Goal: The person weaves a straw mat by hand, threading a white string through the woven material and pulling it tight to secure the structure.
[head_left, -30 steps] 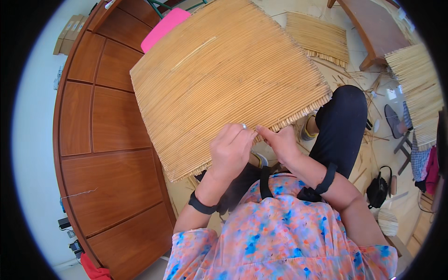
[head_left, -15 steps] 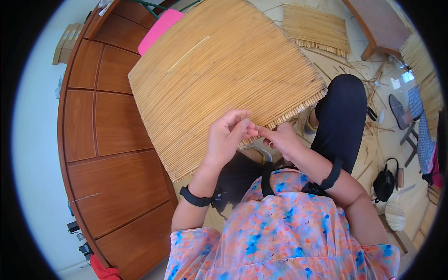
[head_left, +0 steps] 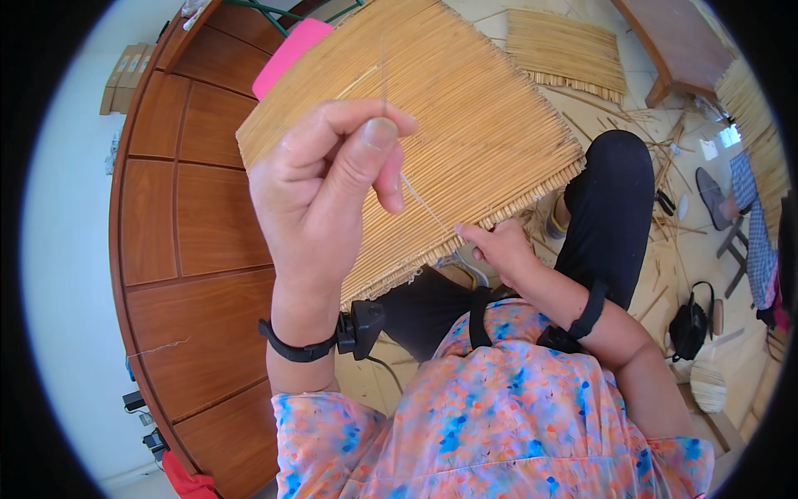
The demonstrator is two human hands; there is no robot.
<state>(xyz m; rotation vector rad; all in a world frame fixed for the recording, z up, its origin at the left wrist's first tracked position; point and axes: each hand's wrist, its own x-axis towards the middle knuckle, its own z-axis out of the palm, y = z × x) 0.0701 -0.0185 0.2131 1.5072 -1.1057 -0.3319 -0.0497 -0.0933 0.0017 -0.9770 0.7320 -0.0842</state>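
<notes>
A large mat of straw-coloured stalks [head_left: 465,108] lies slanted before me, its bundled stalk ends along the near right edge. My left hand [head_left: 332,175] is raised over the mat, thumb and forefinger pinched on a thin needle [head_left: 384,71] that points away from me. From this hand a pale thread [head_left: 428,208] runs taut down to the mat's near edge. There my right hand [head_left: 497,248] grips the edge, its thumb on top where the thread meets the stalks; its other fingers are partly hidden.
A wooden cabinet [head_left: 220,220] stands along the left. Beyond the mat is a pink seat back [head_left: 287,54]. A smaller stalk mat [head_left: 565,50] lies on the floor at the far right, among loose stalks. Pliers [head_left: 665,202] and a black bag [head_left: 690,324] lie farther right.
My left hand has risen from beside the right hand, up and to the left, drawing the thread out straight. My right hand has stayed at the mat's edge.
</notes>
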